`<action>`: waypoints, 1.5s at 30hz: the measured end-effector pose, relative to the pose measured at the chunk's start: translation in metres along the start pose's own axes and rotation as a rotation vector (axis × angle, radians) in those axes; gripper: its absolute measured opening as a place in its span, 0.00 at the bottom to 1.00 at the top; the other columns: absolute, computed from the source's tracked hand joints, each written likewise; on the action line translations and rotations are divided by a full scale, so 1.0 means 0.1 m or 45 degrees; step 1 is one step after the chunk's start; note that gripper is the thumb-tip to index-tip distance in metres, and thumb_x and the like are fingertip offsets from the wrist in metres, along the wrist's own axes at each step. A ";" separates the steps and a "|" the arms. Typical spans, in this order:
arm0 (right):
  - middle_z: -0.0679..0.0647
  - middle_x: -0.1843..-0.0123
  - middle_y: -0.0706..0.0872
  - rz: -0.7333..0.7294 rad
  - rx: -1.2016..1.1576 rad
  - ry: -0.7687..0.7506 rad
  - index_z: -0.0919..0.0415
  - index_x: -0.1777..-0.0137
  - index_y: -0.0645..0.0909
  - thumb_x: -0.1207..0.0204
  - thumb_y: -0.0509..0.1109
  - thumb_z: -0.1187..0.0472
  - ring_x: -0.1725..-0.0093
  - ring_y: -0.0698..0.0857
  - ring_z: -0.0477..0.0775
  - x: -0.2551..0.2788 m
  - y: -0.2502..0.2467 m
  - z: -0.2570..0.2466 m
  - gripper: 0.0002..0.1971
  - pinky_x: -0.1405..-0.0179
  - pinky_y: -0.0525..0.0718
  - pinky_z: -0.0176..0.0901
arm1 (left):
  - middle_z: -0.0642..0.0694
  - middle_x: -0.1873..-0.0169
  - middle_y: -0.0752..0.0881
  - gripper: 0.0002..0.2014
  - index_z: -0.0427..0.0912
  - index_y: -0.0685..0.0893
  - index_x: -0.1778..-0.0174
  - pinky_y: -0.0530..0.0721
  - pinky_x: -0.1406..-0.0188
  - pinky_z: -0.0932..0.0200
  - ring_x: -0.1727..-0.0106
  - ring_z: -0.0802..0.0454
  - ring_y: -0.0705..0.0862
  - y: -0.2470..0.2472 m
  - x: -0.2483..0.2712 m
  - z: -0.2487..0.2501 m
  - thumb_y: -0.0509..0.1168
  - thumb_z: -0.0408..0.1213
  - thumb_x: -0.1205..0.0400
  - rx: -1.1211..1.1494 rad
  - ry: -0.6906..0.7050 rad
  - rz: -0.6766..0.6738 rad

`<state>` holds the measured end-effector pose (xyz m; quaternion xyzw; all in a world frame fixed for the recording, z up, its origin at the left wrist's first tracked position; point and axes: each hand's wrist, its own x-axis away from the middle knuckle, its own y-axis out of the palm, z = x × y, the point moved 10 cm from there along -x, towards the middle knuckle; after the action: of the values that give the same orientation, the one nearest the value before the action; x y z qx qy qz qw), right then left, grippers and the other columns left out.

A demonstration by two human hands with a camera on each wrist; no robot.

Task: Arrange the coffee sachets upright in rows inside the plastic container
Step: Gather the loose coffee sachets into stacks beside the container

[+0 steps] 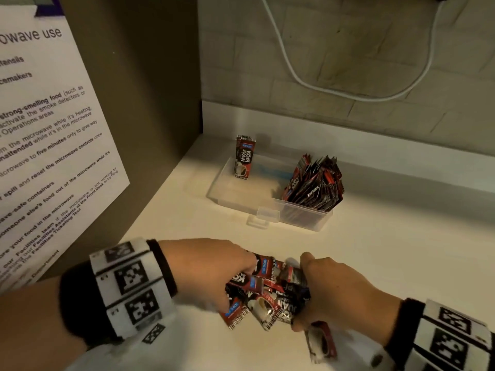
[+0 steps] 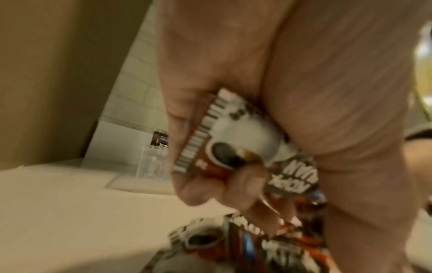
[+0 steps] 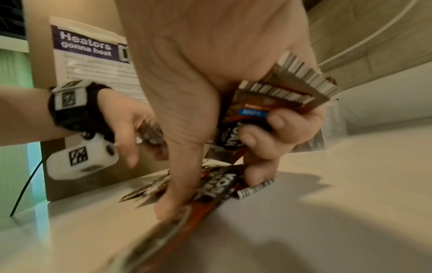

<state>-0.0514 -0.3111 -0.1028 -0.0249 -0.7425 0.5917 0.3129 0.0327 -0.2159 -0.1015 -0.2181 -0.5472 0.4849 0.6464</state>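
Head view: loose sachets (image 1: 263, 293) bunched between left hand (image 1: 206, 269) and right hand (image 1: 337, 287) — both gripping.

Red-and-black coffee sachets (image 1: 265, 293) with blue labels lie on a cream counter (image 1: 388, 250) beside a clear container (image 1: 241, 199).

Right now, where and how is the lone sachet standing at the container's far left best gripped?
Pinch the lone sachet by its crimped top edge, coming from above. It stands upright against the plastic container wall, its lower half inside, so only the top is free.
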 end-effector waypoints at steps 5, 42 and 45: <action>0.46 0.54 0.83 0.088 -0.157 -0.025 0.51 0.46 0.69 0.41 0.82 0.54 0.58 0.83 0.48 -0.04 -0.06 0.18 0.28 0.63 0.83 0.38 | 0.53 0.39 0.71 0.30 0.52 0.70 0.26 0.79 0.49 0.56 0.48 0.54 0.75 0.01 -0.12 0.03 0.71 0.51 0.23 -0.115 0.001 0.105; 0.39 0.62 0.78 0.110 -0.192 -0.421 0.46 0.57 0.74 0.31 0.78 0.54 0.63 0.77 0.40 -0.20 -0.44 -0.26 0.13 0.66 0.72 0.32 | 0.58 0.49 0.76 0.21 0.52 0.80 0.42 0.75 0.55 0.60 0.53 0.58 0.74 0.11 -0.01 -0.18 0.74 0.52 0.28 -0.205 -0.008 0.031; 0.44 0.54 0.86 0.027 -0.144 -0.346 0.50 0.51 0.81 0.40 0.82 0.48 0.56 0.83 0.46 -0.19 -0.22 -0.15 0.19 0.56 0.82 0.39 | 0.52 0.56 0.84 0.09 0.55 0.78 0.58 0.80 0.55 0.54 0.54 0.52 0.81 0.06 0.01 -0.17 0.68 0.53 0.24 -0.174 0.000 0.076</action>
<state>-0.0214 -0.3127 -0.0896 0.0298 -0.8099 0.5502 0.2014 0.0461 -0.2084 -0.1111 -0.2780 -0.5724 0.4653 0.6153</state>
